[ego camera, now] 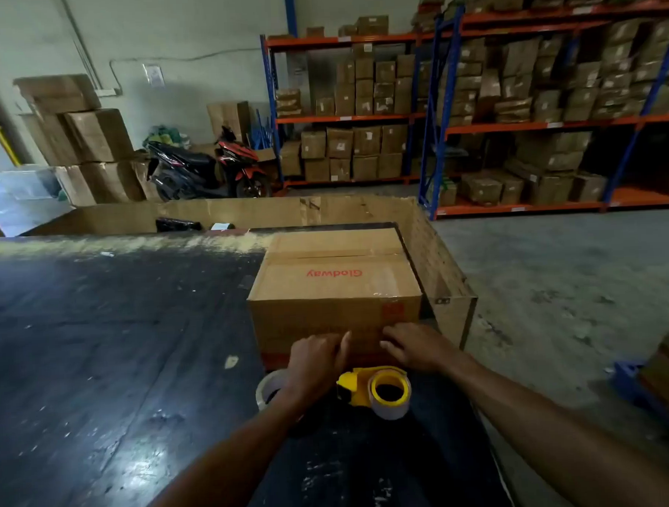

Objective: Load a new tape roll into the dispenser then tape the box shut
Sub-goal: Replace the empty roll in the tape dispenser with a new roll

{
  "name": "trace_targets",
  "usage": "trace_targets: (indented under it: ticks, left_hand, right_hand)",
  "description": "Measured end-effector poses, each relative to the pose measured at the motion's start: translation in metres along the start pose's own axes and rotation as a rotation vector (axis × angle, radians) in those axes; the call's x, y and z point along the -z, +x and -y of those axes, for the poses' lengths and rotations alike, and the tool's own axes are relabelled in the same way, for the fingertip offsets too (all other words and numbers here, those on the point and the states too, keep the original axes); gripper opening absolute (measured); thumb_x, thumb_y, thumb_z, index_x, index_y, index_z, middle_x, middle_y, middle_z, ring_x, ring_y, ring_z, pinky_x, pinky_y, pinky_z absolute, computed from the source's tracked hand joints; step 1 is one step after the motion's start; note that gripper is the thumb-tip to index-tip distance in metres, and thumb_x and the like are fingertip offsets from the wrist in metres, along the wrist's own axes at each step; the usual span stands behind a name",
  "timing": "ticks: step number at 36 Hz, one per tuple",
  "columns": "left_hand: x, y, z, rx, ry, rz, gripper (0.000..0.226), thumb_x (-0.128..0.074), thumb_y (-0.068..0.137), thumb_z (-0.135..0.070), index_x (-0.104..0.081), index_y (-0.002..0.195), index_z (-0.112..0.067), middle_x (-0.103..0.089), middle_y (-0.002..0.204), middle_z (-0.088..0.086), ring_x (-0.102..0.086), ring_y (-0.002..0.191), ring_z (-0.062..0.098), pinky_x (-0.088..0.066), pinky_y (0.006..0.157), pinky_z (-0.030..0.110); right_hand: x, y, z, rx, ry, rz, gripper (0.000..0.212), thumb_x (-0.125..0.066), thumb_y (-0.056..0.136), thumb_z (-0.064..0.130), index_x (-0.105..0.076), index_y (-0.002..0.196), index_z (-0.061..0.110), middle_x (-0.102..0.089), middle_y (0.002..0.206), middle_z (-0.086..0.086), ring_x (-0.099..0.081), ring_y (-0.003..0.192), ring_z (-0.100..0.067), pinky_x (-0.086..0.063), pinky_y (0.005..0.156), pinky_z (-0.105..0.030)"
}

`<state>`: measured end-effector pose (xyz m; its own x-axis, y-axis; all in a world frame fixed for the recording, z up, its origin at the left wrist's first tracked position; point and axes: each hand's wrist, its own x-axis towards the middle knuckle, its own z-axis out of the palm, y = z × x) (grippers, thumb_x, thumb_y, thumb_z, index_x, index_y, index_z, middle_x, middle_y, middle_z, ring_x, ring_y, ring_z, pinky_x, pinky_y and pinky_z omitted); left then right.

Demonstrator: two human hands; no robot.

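A brown cardboard box (334, 287) with red "Glodway" lettering stands on the dark table (119, 358), its top flaps folded down. Both my hands rest flat against the box's near side, low down: my left hand (316, 361) and my right hand (413, 347), fingers spread, holding nothing. Just in front of them lies a yellow tape dispenser (373, 389) with a tape roll on its hub. A second clear tape roll (268, 388) lies to its left, partly hidden under my left wrist.
A low cardboard wall (436, 256) edges the table's far and right sides. Beyond it are orange-and-blue shelves (530, 126) full of cartons, stacked boxes (86, 141) at left and a parked scooter (210, 170). Concrete floor lies to the right.
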<state>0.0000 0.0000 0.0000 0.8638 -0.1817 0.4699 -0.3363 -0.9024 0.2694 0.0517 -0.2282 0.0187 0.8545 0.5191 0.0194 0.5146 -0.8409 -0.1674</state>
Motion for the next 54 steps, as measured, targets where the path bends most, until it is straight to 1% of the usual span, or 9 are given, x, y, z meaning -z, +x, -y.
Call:
trace_targets:
  ticks: [7,14,18,21,24,29,34,41,54]
  left_hand:
    - [-0.052,-0.041,-0.027,0.067,-0.010,0.388,0.059,-0.033,0.105,-0.058,-0.050,0.066,-0.016,-0.056,0.064,0.004,-0.054,0.058,0.026,-0.038,0.053,0.036]
    - [-0.074,-0.058,-0.037,0.458,-0.217,0.560,0.067,-0.032,0.099,-0.070,-0.067,0.090,-0.014,-0.077,0.094,0.012,-0.074,0.089,0.032,-0.060,0.082,0.046]
    - [-0.070,-0.054,-0.032,0.620,-0.611,0.669,0.059,-0.040,0.104,-0.057,-0.066,0.101,-0.005,-0.077,0.083,0.009,-0.076,0.064,0.027,-0.060,0.060,0.035]
    - [-0.061,-0.055,-0.029,0.697,-0.897,0.726,0.052,-0.042,0.106,-0.051,-0.062,0.116,-0.004,-0.074,0.100,0.007,-0.074,0.067,0.017,-0.057,0.059,0.027]
    - [-0.048,-0.052,-0.026,0.667,-1.083,0.671,0.038,-0.047,0.107,-0.039,-0.063,0.109,-0.005,-0.073,0.104,0.011,-0.076,0.080,0.016,-0.059,0.071,0.026]
    - [-0.028,-0.040,-0.021,0.579,-1.258,0.485,0.037,-0.049,0.108,-0.024,-0.062,0.122,0.007,-0.073,0.117,0.028,-0.070,0.114,0.040,-0.055,0.100,0.047]
    - [-0.001,-0.026,-0.020,0.445,-1.227,0.358,0.020,-0.052,0.106,-0.018,-0.068,0.112,-0.008,-0.077,0.105,0.004,-0.072,0.106,0.019,-0.060,0.087,0.027]
    - [0.032,-0.008,-0.023,0.335,-1.166,0.170,0.031,-0.055,0.105,-0.024,-0.067,0.126,-0.005,-0.077,0.119,0.005,-0.072,0.114,0.016,-0.058,0.096,0.029]
    - [0.066,0.009,-0.028,0.448,-1.283,0.070,0.030,-0.061,0.100,-0.031,-0.069,0.123,-0.014,-0.079,0.114,0.001,-0.075,0.108,0.011,-0.061,0.093,0.031]
  right_hand:
    - [-0.031,0.000,-0.015,-0.102,0.103,0.275,0.035,-0.052,0.098,0.051,-0.068,0.101,0.020,-0.071,0.108,-0.010,-0.067,0.095,-0.027,-0.051,0.070,-0.036]
    - [-0.046,-0.003,-0.016,-0.075,0.134,0.347,0.024,-0.056,0.097,0.031,-0.063,0.107,0.010,-0.069,0.114,-0.016,-0.067,0.103,-0.033,-0.050,0.076,-0.038]
    - [-0.040,-0.002,-0.013,-0.001,0.168,0.374,0.014,-0.054,0.100,0.028,-0.051,0.104,0.015,-0.066,0.114,-0.014,-0.066,0.102,-0.033,-0.050,0.076,-0.038]
    - [-0.026,0.000,-0.011,-0.029,0.215,0.416,0.015,-0.056,0.100,0.031,-0.044,0.100,0.022,-0.063,0.101,-0.005,-0.069,0.091,-0.029,-0.058,0.073,-0.042]
    - [-0.001,0.001,-0.006,-0.089,0.310,0.455,0.021,-0.062,0.100,0.024,-0.042,0.104,0.019,-0.065,0.099,-0.009,-0.072,0.076,-0.020,-0.056,0.055,-0.030]
    - [0.066,0.003,0.013,-0.082,0.435,0.464,0.041,-0.067,0.098,0.030,-0.048,0.133,0.022,-0.063,0.124,-0.006,-0.074,0.082,-0.016,-0.063,0.064,-0.030]
    - [0.141,0.017,0.028,0.013,0.322,0.371,0.038,-0.059,0.102,0.037,-0.058,0.138,0.025,-0.054,0.128,0.001,-0.055,0.113,-0.018,-0.046,0.075,-0.024]
    - [0.193,0.039,0.058,-0.013,0.426,0.351,0.045,-0.069,0.096,0.030,-0.061,0.140,0.022,-0.060,0.138,-0.003,-0.069,0.105,-0.017,-0.056,0.073,-0.024]
    - [0.231,0.050,0.090,-0.020,0.400,0.280,0.048,-0.071,0.094,0.025,-0.060,0.141,0.021,-0.051,0.151,-0.008,-0.075,0.101,-0.023,-0.057,0.089,-0.038]
